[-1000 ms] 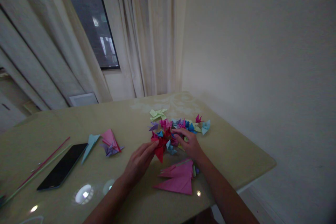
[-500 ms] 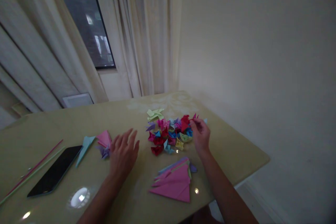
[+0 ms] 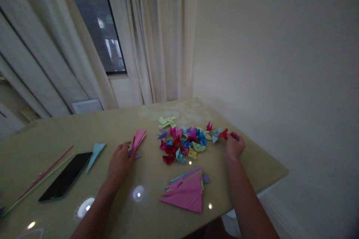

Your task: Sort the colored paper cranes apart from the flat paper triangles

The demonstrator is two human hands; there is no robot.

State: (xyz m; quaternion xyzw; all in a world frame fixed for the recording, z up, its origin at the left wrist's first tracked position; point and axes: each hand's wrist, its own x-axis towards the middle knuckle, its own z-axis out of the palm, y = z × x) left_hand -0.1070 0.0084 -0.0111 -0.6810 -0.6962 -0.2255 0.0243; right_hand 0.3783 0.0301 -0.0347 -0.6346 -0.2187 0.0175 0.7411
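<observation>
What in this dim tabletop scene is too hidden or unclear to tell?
- Head view: whether the right hand grips the red paper piece; curled fingers hide it.
- Head view: whether the left hand pinches the pink folded paper; dim and blurred.
- Head view: the straws, cut off by the left edge.

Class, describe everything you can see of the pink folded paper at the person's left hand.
The pink folded paper is a flat, layered wedge with crisp creases. The left hand pinches its narrow near end; its wider far end tilts up off the table. A small purple piece lies by its lower end.
</observation>
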